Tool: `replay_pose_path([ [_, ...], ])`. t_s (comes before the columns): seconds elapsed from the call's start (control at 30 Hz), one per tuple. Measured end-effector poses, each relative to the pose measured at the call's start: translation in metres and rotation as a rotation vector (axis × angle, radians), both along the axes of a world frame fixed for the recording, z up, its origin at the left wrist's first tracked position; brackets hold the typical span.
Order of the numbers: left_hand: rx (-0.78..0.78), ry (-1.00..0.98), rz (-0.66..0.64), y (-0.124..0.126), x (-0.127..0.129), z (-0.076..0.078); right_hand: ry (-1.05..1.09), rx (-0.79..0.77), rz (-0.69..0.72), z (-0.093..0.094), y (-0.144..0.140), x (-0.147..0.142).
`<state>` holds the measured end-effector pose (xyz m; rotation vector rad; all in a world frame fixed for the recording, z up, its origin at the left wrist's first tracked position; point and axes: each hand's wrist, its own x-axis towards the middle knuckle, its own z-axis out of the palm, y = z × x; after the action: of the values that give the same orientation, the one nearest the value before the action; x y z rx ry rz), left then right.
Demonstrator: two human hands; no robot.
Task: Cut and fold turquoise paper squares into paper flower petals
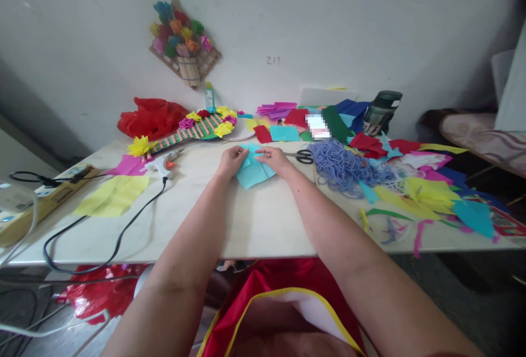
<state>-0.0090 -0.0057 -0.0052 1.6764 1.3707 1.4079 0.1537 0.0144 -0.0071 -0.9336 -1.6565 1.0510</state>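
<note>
A light-blue sheet of crepe paper (255, 175) is between my hands over the middle of the table, its upper part creased or folded. My left hand (232, 161) pinches its left edge with thumb and forefinger. On the other side my right hand (273, 160) has its fingers closed on the upper right part of the paper. Black-handled scissors (304, 156) lie just right of my right hand, their blades partly hidden behind it. Beyond my hands rests a guitar-shaped craft piece (205, 128) trimmed with paper flowers.
A glue gun (161, 166) with its black cord, a yellow paper sheet (113, 196) and a power strip (45, 203) occupy the left. On the right are a heap of blue-purple yarn (341, 166), paper scraps (435, 195) and a dark bottle (382, 111). A red bag (152, 119) sits by the wall.
</note>
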Motion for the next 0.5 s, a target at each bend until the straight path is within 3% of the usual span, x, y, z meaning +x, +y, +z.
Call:
replay_pose_path([
  [0.27, -0.006, 0.038, 0.029, 0.0010, 0.0029, 0.0005, -0.107, -0.028, -0.038, 0.0006, -0.0027, 0.0038],
  [0.5, -0.092, -0.098, -0.031, -0.0024, 0.0038, 0.0019, -0.073, -0.045, -0.015, 0.0031, -0.0062, 0.0057],
])
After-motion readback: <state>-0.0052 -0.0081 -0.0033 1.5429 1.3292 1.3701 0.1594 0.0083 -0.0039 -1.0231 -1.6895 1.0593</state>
